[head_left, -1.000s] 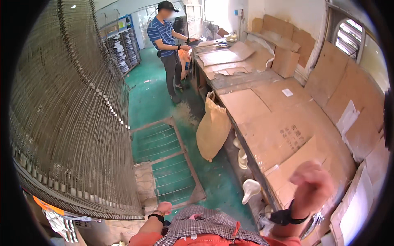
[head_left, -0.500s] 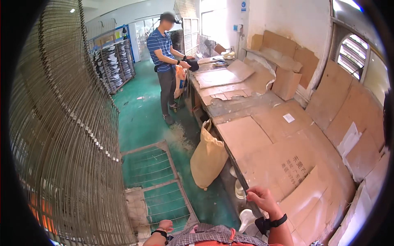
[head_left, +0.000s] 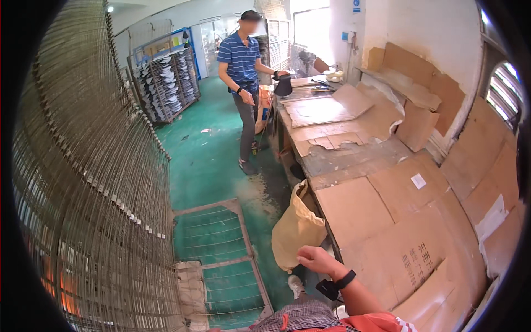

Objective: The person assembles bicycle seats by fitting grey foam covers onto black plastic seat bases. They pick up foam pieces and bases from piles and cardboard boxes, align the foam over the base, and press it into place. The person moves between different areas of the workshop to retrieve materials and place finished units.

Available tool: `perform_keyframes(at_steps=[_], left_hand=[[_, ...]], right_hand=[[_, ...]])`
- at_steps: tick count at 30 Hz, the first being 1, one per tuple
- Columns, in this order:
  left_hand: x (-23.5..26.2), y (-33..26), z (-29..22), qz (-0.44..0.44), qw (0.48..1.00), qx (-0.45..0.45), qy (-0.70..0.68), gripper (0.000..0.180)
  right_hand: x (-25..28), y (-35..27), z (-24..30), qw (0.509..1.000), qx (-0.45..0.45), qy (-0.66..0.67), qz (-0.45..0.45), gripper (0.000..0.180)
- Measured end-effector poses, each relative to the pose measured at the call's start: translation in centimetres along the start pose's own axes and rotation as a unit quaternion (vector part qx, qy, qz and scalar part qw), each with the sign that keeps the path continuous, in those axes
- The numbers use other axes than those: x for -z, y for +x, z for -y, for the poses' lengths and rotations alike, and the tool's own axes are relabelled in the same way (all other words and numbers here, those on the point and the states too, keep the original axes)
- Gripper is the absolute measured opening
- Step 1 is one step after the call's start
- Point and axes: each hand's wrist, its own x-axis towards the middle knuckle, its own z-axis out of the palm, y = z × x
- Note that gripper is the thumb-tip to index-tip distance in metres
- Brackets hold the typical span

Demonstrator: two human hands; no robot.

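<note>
My right hand [head_left: 316, 260] hangs in front of the table's near edge, its fingers curled in and nothing visible in them. A black band and a small black device are on that wrist. Nearest to the hand stands a yellow woven sack [head_left: 296, 232], open at the top, on the floor beside the table. Of my left hand [head_left: 213, 330] only a sliver shows at the lower edge, so its fingers are hidden. The table [head_left: 332, 166] on my right is covered with flat cardboard sheets [head_left: 354, 207].
A person [head_left: 240, 66] in a striped blue shirt stands by the table's far end, one hand on a black piece [head_left: 283, 86]. Tall wire racks [head_left: 105, 166] line my left. A metal frame with wires [head_left: 221, 260] lies on the green floor. Behind stands a loaded rack [head_left: 166, 83].
My right hand has moved left, off the table edge toward the sack. My left hand has dropped almost out of view. The other person has let one hand off the black piece.
</note>
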Motion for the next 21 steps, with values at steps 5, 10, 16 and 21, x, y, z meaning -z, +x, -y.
perform_keyframes(at_steps=[5, 10, 16, 21], left_hand=[[-3.5, -1.1, -2.2, -0.027, 0.999, 0.031, 0.016, 0.021], [-8.4, -1.6, -7.9, -0.030, 0.999, 0.000, 0.016, 0.018], [-16.4, 0.8, -18.6, -0.008, 0.996, -0.084, -0.025, 0.020], [-25.9, 0.2, -29.8, -0.032, 0.993, -0.110, -0.019, 0.027]], right_hand=[[2.5, 10.3, -9.3, 0.984, -0.004, -0.098, -0.152, 0.043], [4.7, 19.4, -18.1, 0.964, -0.085, -0.124, -0.221, 0.057], [3.6, 23.2, -21.9, 0.968, -0.238, -0.083, 0.007, 0.065], [1.6, 22.9, -21.8, 0.969, -0.228, -0.060, 0.066, 0.063]])
